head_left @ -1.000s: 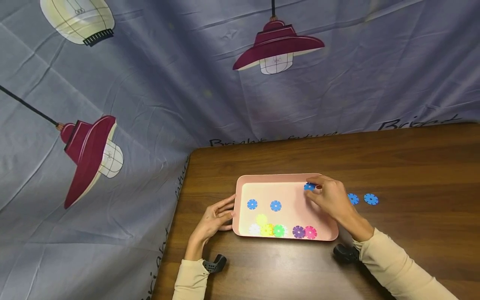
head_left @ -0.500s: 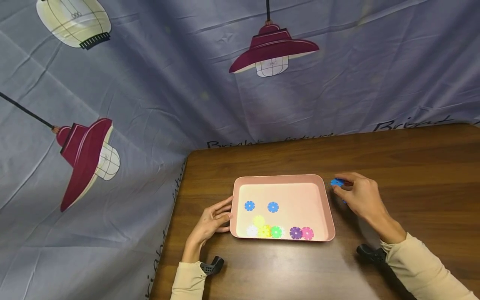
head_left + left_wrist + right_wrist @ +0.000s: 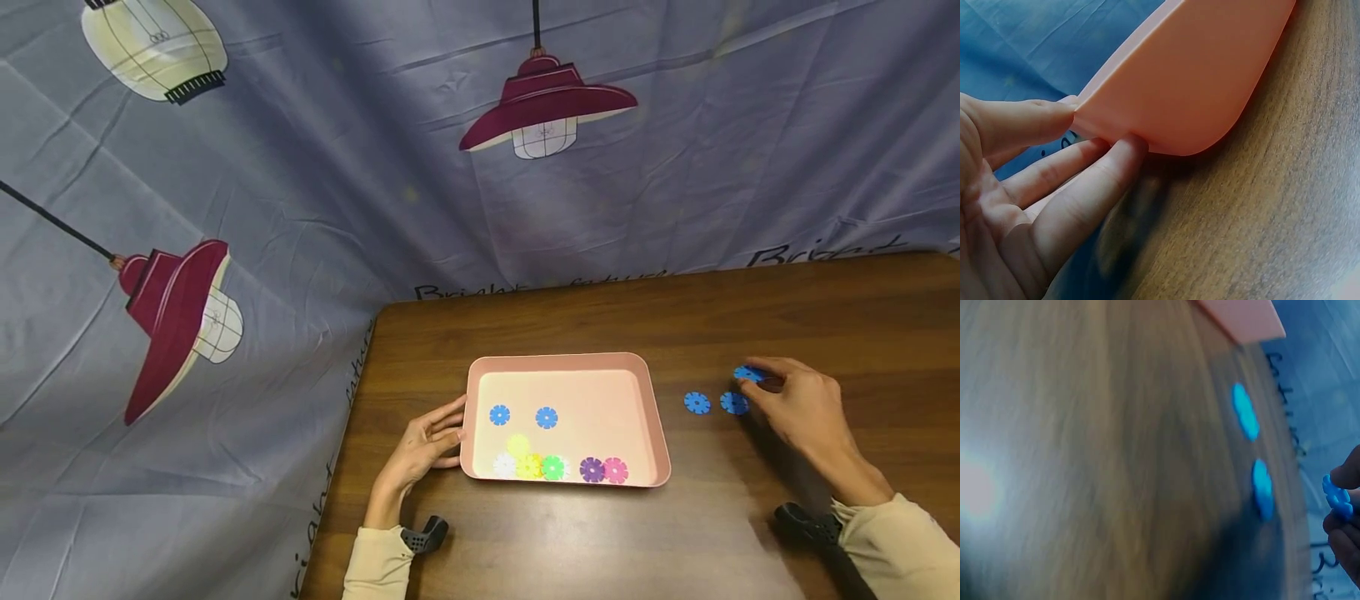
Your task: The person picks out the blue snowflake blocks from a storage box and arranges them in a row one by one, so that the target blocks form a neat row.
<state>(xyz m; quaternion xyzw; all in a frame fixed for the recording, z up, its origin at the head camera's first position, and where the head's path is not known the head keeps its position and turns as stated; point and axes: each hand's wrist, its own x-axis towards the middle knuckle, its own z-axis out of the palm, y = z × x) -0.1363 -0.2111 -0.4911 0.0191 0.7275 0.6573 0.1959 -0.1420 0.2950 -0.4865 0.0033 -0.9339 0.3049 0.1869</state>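
The right hand (image 3: 808,410) pinches a blue notched plastic disc (image 3: 747,373) between thumb and fingers, raised over the table right of the tray. In the right wrist view this disc (image 3: 1337,497) shows edge-on at the right border. Two more blue discs, a left one (image 3: 697,403) and a right one (image 3: 734,403), lie flat on the table beneath. The left hand (image 3: 416,444) rests its fingertips on the left end of a shallow pink tray (image 3: 660,442). In the left wrist view fairly straight fingers (image 3: 1085,206) touch the tray's outer wall (image 3: 1185,81).
Inside the tray lie two blue discs (image 3: 546,417). Along its near edge are yellow, white, green (image 3: 552,467), purple (image 3: 592,470) and pink discs (image 3: 616,471), some overlapping. The wooden table (image 3: 555,542) meets a grey-blue lamp-print curtain (image 3: 360,192) behind and left.
The right hand has carried its blue disc from above the tray's far right corner rightward, past the tray rim, to over the two table discs. The left hand stays at the tray.
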